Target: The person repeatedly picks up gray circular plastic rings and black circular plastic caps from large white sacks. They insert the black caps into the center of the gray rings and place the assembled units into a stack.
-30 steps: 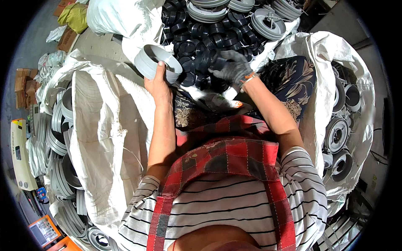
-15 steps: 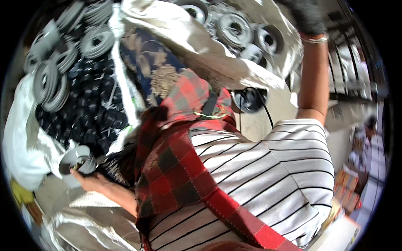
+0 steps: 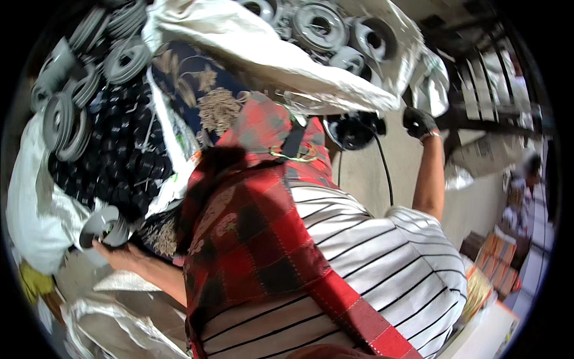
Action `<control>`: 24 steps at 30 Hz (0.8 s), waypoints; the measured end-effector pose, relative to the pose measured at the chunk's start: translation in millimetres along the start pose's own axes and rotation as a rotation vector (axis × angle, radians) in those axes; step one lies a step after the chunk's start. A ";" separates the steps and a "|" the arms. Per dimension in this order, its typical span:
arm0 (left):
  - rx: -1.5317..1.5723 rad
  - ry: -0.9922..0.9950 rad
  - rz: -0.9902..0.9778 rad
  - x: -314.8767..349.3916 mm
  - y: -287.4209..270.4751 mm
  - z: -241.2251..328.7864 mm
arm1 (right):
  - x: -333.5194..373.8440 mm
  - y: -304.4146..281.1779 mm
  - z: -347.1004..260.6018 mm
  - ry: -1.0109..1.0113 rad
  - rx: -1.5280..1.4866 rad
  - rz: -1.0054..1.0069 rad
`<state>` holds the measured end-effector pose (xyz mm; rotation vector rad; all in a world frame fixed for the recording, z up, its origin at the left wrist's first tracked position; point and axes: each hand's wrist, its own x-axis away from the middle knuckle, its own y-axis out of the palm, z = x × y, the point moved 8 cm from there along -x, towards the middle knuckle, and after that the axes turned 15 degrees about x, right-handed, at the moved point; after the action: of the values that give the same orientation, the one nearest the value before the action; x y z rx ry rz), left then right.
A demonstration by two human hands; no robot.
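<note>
My bare left hand [image 3: 122, 257] is closed on the rim of a grey plastic flanged ring [image 3: 113, 224], a cup-like piece held on its side with its hollow toward the left. Beside it an open white sack [image 3: 30, 197] holds many small black ribbed plastic parts [image 3: 116, 143], with grey flanged rings [image 3: 60, 122] lying on top. Over on the right, my right hand [image 3: 421, 124] in a dark glove is lowered near a round black bowl-shaped thing [image 3: 353, 130] with a black cable. Its fingers are too dark to make out.
Another white sack [image 3: 281, 66] at the top holds large grey rings [image 3: 320, 27]. An open pale sack [image 3: 119, 329] lies at the lower left. Dark metal bars [image 3: 496, 119] stand on the right, with orange bundles [image 3: 496, 257] below. A person [image 3: 529, 170] is at the far right.
My right hand has come down from the upper edge to beside the round black thing. My left hand still holds the grey ring in nearly the same place. The view has shifted slightly.
</note>
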<state>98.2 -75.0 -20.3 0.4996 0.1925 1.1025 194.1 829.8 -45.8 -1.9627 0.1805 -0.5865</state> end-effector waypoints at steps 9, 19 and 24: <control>0.226 0.141 -0.008 8.4 8.0 3.0 | -32.6 -142.0 -271.8 -0.478 -0.273 0.515; 0.105 -0.491 -0.304 120.6 72.5 -50.4 | 56.3 184.6 -692.5 -1.671 -0.043 -0.155; 0.138 -0.472 -0.277 110.0 54.7 -59.4 | 96.9 246.5 -710.6 -1.952 -0.035 -0.254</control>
<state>80.3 59.4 -35.6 0.8160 -0.0771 0.6802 -28.7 107.5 15.2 -1.7693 -1.2394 1.2830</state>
